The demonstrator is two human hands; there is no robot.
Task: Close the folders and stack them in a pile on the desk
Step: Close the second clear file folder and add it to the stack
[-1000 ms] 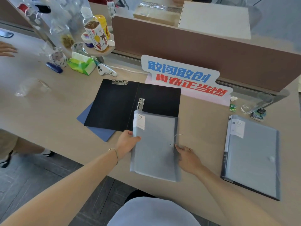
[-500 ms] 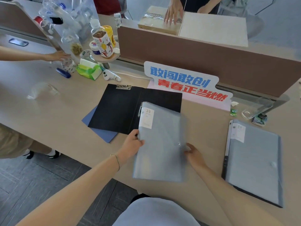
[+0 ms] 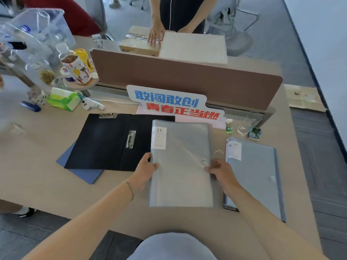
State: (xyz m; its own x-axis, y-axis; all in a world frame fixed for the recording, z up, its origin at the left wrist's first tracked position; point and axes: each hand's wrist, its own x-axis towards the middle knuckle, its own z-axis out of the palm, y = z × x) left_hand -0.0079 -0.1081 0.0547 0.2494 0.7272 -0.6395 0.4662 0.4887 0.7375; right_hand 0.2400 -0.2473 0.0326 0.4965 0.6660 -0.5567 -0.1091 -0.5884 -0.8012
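I hold a closed grey translucent folder (image 3: pixel 180 166) with a white "20" label in the middle of the desk. My left hand (image 3: pixel 145 168) grips its left edge and my right hand (image 3: pixel 222 172) grips its right edge beside the snap button. Its top left corner overlaps the right flap of an open black clip folder (image 3: pixel 107 141) lying flat to the left. A blue folder (image 3: pixel 82 173) sticks out from under the black one. A second closed grey folder (image 3: pixel 257 175) lies on the desk just to the right, close to my right hand.
A blue-and-red slogan sign (image 3: pixel 174 105) stands behind the folders against a brown divider (image 3: pixel 187 76). Bottles, a tissue pack (image 3: pixel 62 100) and clear containers crowd the back left. Small packets and a clear cup (image 3: pixel 244 128) lie at the back right. A person's hand rests on a box beyond the divider.
The grey folder in my hands has moved to the right, off most of the black folder and nearer the second grey folder. My view has tilted upward.
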